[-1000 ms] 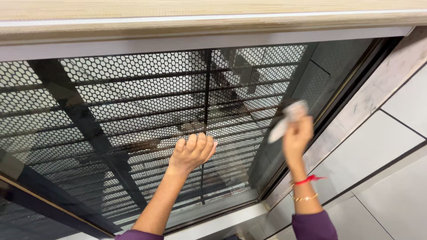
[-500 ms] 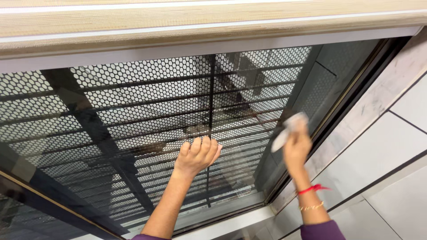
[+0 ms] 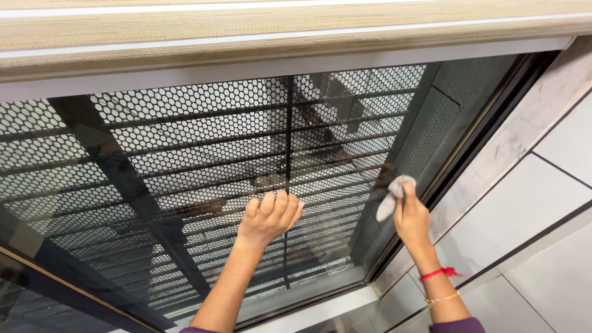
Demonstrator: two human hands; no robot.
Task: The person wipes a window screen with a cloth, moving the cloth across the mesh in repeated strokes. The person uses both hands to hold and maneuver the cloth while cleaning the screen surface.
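A window pane (image 3: 185, 142) with a black honeycomb mesh and dark bars behind it fills the view. My left hand (image 3: 269, 217) rests flat against the glass near the middle bar, fingers together and pointing up. My right hand (image 3: 412, 219) presses a crumpled white cloth (image 3: 392, 196) onto the pane close to its dark right frame (image 3: 475, 132). A red thread and a thin gold bracelet circle my right wrist (image 3: 441, 279).
A beige rolled blind (image 3: 296, 28) hangs along the top above a white rail. Pale wall tiles (image 3: 542, 203) with dark joints lie to the right of the frame. A white sill (image 3: 320, 311) runs under the window's lower edge.
My right hand has slid the cloth down the glass beside the right frame. My left hand has stayed pressed on the pane.
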